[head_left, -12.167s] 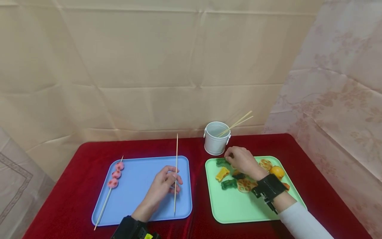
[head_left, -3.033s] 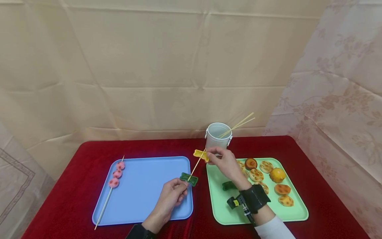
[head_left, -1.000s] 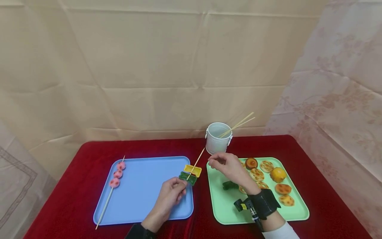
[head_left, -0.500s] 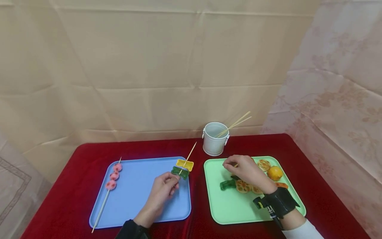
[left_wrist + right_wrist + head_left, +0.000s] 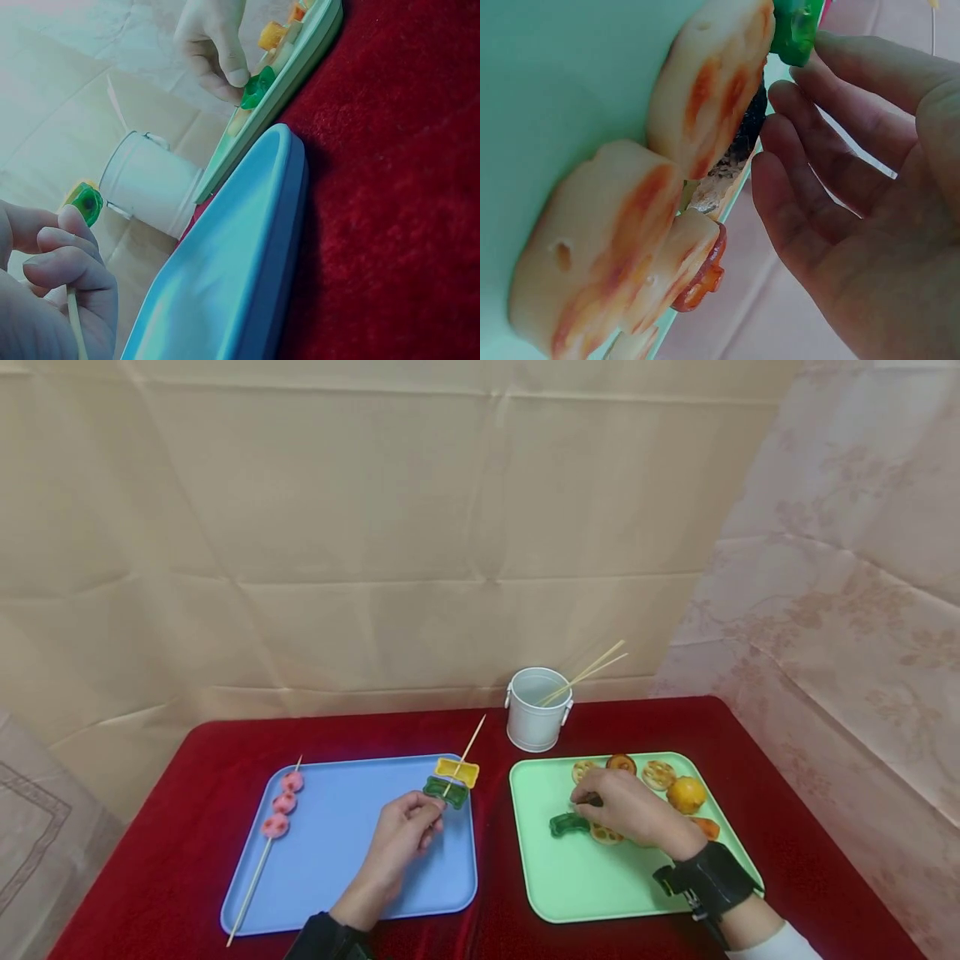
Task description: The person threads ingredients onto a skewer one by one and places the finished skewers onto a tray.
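Note:
In the head view my left hand [image 5: 401, 839] pinches a bamboo skewer [image 5: 474, 737] above the blue tray. Threaded on it are a green pepper piece [image 5: 434, 788] and, nearer the tip, a yellow pepper piece [image 5: 467, 773]. My right hand [image 5: 633, 806] reaches low over the green tray [image 5: 585, 885], fingers loosely bent. In the right wrist view, its forefinger tip is right at a loose green pepper piece [image 5: 793, 30], while the other fingertips hover beside the lotus root slices [image 5: 592, 255]. The right thumb is hidden in that view.
A skewer with three pink pieces [image 5: 275, 825] lies along the left side of the blue tray [image 5: 337, 910]. Behind the trays stands a white bucket [image 5: 534, 727] holding several skewers. A yellow round piece [image 5: 686, 794] and orange pieces [image 5: 707, 828] lie at the green tray's right.
The yellow pepper piece has gone onto the skewer and slid down near the green one. My right hand has let it go and moved right and down over the green tray.

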`<state>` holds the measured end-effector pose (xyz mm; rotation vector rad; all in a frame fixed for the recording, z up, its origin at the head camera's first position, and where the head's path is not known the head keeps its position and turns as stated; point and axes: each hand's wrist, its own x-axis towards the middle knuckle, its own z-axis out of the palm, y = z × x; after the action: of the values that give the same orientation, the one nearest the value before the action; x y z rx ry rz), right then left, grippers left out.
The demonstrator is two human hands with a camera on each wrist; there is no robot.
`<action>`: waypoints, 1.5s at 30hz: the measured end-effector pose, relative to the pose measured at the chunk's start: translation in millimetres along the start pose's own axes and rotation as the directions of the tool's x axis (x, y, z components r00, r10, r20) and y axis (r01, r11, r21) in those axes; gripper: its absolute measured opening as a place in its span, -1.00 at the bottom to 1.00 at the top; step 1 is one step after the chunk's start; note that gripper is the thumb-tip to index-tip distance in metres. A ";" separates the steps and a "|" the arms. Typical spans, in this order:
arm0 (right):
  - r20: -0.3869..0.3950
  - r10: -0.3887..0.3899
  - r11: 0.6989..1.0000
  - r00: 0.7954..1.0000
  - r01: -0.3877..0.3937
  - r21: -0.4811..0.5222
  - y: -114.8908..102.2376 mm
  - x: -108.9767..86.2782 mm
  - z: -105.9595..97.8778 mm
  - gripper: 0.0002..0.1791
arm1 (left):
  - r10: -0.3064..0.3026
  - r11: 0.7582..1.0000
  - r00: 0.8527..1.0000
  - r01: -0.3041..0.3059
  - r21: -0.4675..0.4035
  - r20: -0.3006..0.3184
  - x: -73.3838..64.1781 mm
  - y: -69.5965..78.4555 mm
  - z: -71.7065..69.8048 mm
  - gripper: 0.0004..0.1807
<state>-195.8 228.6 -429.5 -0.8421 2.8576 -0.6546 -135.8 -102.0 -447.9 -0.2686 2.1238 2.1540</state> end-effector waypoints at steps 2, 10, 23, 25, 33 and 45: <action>0.010 -0.007 1.000 1.000 0.007 0.001 0.4 -0.6 0.3 -0.94 | -0.002 1.000 1.000 0.002 0.000 0.002 0.1 -0.3 -0.3 -0.82; 0.026 -0.043 0.999 0.999 0.044 -0.026 2.6 -1.6 2.0 -0.96 | -0.006 1.000 1.000 0.006 -0.008 -0.002 0.6 -0.4 -1.2 -0.82; -0.062 -0.030 0.999 0.998 0.031 0.010 -0.3 -0.1 2.6 -0.94 | -0.004 1.000 1.000 0.004 -0.002 -0.005 1.1 -1.0 -1.6 -0.81; -0.080 -0.030 0.999 0.996 0.032 0.017 -1.9 0.9 2.0 -0.93 | -0.004 1.000 1.000 0.004 -0.006 -0.002 0.8 -0.8 -1.6 -0.82; -0.124 -0.035 0.999 0.992 0.038 0.024 -7.4 7.0 0.0 -0.95 | -0.007 1.000 1.000 0.007 -0.011 0.007 -1.7 0.0 -1.2 -0.80; -0.193 0.104 0.986 0.976 -0.076 0.150 -16.4 16.3 0.5 -0.91 | -0.013 1.000 0.999 0.013 -0.007 0.048 -4.1 0.7 0.2 -0.79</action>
<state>-201.3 207.4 -422.4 -0.6555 2.9575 -0.9697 -131.9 -101.6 -446.4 -0.2281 2.0831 2.1394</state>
